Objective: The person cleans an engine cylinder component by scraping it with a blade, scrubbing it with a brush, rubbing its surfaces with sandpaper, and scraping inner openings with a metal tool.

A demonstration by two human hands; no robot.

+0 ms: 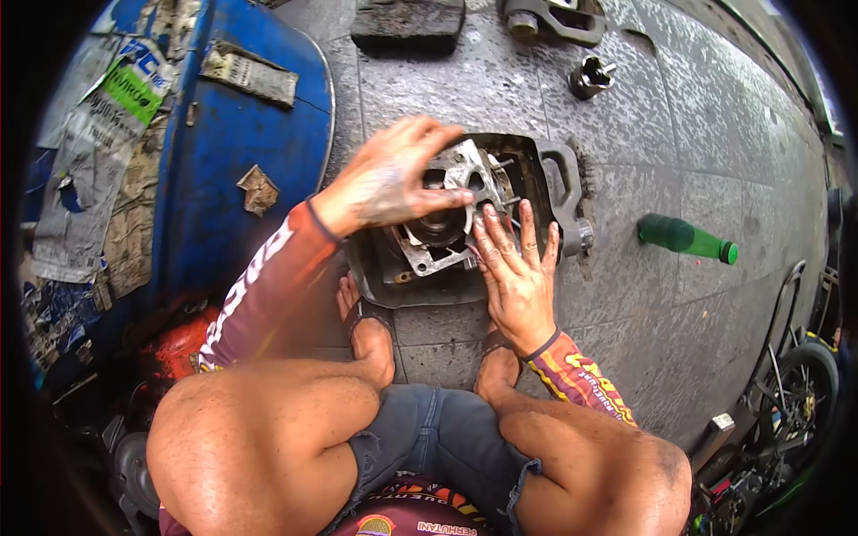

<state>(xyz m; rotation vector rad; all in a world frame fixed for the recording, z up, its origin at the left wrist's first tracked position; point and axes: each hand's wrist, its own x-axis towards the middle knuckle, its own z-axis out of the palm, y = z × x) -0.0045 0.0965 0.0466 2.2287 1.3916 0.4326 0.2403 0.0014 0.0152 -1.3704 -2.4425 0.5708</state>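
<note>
Reaching over a metal engine part (429, 261) from both sides, the person's two hands meet above its middle, while the part sits in a black tray (386, 288) on the grey tiled floor (626, 277), between and just beyond the bare feet. The left hand (393, 183) comes in from the left, its fingers loosely bent and pointing to the far side, its thumb stretched right across the part; whether it grips any of the metal, I cannot tell. The right hand (520, 290) comes from the near right, palm down, fingers spread and straight rather than clenched, their tips over the part's right side; whether they press on it is also unclear. Studs (506, 163) stick out at the part's right side. Just right of the tray lies a grey metal bracket (565, 179), and farther right a green bottle (684, 237) rests on its side. On the far side are a dark block (407, 25), another metal piece (581, 27) and a small cylindrical part (590, 80). A blue panel (241, 143) stands at the left, bearing a brown scrap (259, 189). A spoked wheel (809, 384) shows at the near right.
</note>
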